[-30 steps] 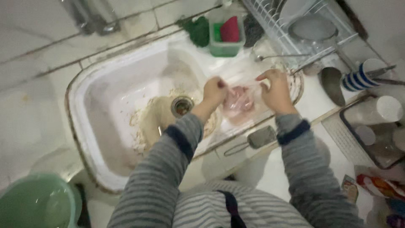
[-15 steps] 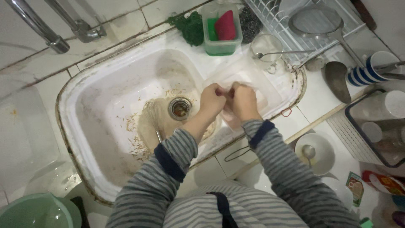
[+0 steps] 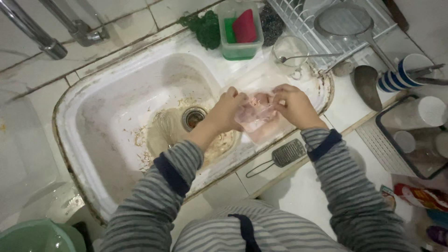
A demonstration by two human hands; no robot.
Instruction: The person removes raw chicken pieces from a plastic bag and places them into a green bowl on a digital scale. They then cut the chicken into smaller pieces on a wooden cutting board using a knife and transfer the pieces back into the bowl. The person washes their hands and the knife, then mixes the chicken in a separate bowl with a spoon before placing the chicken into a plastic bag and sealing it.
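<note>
Left hand (image 3: 228, 111): clenched on the clear plastic bag (image 3: 255, 119) of pinkish meat.
Right hand (image 3: 294, 105): gripped on the same bag.
Place: held over the sink (image 3: 116, 107).

A home kitchen is shown: stained white enamel sink (image 3: 116, 107), white wire dish rack (image 3: 322, 28) w/ strainer, tiled worktop (image 3: 345, 98).
</note>
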